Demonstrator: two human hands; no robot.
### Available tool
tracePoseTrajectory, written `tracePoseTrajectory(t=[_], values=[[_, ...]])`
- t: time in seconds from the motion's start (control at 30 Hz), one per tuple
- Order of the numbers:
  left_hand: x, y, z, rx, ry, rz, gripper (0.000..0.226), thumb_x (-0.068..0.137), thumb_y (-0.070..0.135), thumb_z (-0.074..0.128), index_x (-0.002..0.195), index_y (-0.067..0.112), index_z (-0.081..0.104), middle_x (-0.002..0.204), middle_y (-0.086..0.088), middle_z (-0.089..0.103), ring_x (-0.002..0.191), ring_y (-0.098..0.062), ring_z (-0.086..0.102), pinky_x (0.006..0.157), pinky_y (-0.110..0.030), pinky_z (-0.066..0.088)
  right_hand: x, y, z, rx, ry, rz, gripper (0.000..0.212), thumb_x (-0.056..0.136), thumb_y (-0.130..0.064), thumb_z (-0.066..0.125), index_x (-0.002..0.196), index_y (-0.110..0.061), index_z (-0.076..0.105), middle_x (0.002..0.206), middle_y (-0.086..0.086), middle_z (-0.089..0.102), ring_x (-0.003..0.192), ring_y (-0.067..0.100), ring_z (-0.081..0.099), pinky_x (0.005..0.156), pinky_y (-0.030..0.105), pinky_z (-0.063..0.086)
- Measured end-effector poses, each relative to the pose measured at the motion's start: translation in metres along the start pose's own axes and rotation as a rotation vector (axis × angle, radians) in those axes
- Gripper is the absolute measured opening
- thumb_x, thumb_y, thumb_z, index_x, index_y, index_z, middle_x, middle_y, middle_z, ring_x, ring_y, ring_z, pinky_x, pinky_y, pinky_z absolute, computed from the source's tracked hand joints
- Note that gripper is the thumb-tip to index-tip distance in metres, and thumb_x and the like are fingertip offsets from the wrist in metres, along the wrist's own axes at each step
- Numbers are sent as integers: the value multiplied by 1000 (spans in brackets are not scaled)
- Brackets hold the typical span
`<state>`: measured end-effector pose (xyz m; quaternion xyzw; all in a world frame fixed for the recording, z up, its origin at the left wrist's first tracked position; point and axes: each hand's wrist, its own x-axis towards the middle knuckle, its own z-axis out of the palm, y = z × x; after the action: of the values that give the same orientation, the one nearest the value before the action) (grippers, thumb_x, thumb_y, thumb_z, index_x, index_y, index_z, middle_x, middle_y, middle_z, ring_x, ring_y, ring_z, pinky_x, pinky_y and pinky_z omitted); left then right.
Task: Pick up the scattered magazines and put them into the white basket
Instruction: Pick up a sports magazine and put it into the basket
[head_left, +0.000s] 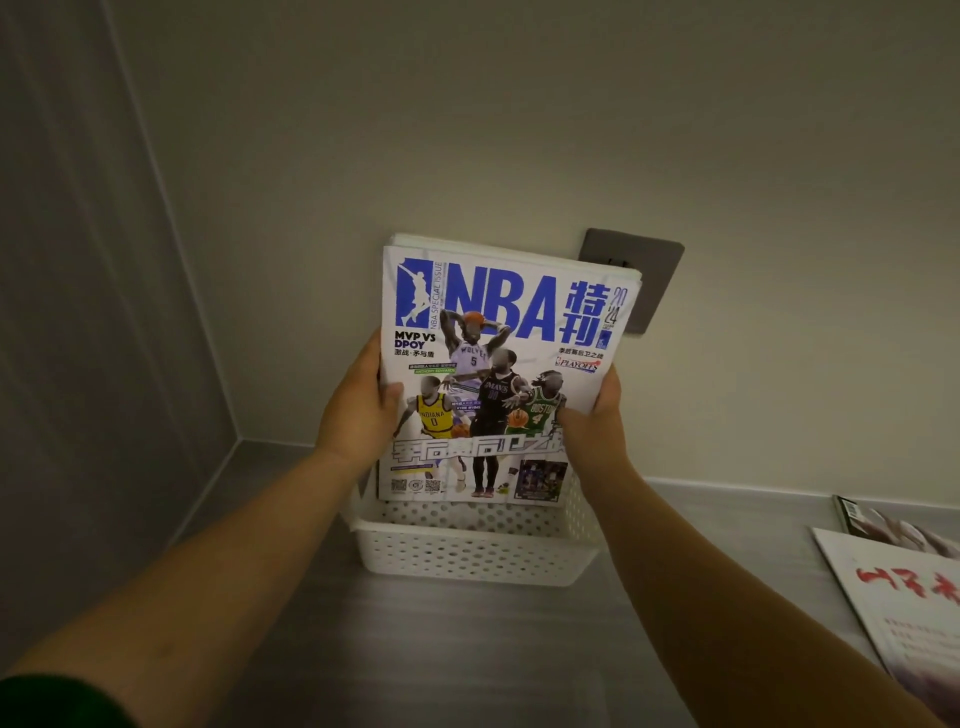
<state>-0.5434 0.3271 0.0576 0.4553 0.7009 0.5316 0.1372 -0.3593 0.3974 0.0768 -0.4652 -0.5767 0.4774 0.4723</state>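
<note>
An NBA magazine (498, 332) with a white cover and blue title stands upright, its lower edge inside the white perforated basket (467, 556) on the grey floor. More pages or magazines show stacked behind it at its top edge. My left hand (358, 410) grips its left edge, thumb on the cover. On the other side my right hand (592, 421) grips the right edge. Two more magazines lie on the floor at the right: a white one with red characters (904, 608) and a darker one (883, 522) behind it.
The basket sits against a pale wall near a corner (236, 441), with a second wall on the left. A grey wall socket (649, 270) is behind the magazine's top right. Grey floor (415, 649) stretches in front of the basket.
</note>
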Motion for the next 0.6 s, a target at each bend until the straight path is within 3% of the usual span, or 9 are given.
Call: tracePoseTrajectory(t=[0.1,0.27,0.37,0.43,0.53,0.6], values=[[-1,3,0,40,-10,4,49,89,10,43,133,25,27,130,-7,52,115,-25,50,81,-35,41,2,-3,-4,-22,-36,13,62,84,2,52,136,-15,23,133,15,45,118,29,48,94,48,47],[-2,9,-3,138,-84,13,55,90,14,42,137,27,16,129,-9,52,93,-13,47,71,-31,41,1,-5,-12,-71,-108,83,58,84,3,52,134,-13,26,133,16,45,117,32,50,87,44,48],[-8,18,-8,50,-112,-25,56,87,11,49,134,27,22,133,-8,48,112,-22,49,84,-43,45,-4,-5,-22,-92,-118,112,62,83,2,53,136,-14,24,136,15,44,113,28,52,85,42,48],[-18,25,-9,83,-42,-49,58,84,12,54,134,20,25,138,-11,42,124,-30,43,96,-48,41,-10,-3,-34,-182,-98,121,67,84,-2,53,140,-14,18,143,13,36,122,29,45,93,42,44],[-43,35,-5,209,69,-12,58,84,12,54,136,11,28,141,-17,36,128,-33,35,103,-47,33,-24,2,-60,-299,-27,86,57,86,-3,50,137,-12,27,142,12,38,126,27,41,91,30,39],[-65,45,4,224,57,79,48,85,8,53,130,7,39,135,-20,42,124,-34,40,102,-45,34,-39,5,-82,-354,24,59,46,87,-1,47,131,-9,37,135,13,46,121,26,45,94,29,38]])
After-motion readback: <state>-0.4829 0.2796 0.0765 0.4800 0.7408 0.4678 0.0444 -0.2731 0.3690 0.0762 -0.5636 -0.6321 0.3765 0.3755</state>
